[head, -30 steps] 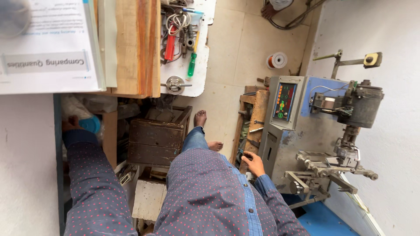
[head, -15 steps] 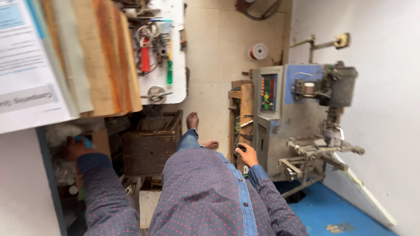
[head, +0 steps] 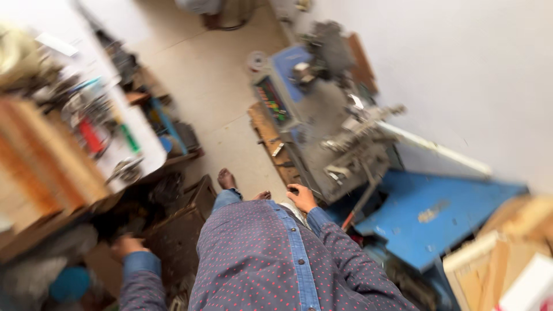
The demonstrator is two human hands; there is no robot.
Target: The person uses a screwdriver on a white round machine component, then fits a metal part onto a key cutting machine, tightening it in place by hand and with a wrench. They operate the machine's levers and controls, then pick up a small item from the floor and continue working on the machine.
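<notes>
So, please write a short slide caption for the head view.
Blurred view: right hand rests at the grey machine, left hand reaches near a dark crate.

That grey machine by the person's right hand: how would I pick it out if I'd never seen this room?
Start at the white wall on the right. Against it stands the grey machine, above a blue board lying on the floor. The right hand rests at its lower edge, and its small panel of coloured lights sets it apart.

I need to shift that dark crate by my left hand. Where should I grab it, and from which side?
Probably the top rim of the dark crate, from above: its top is open and that edge is exposed. The left hand is already beside its near corner. The picture is too blurred to show any handles.
</notes>
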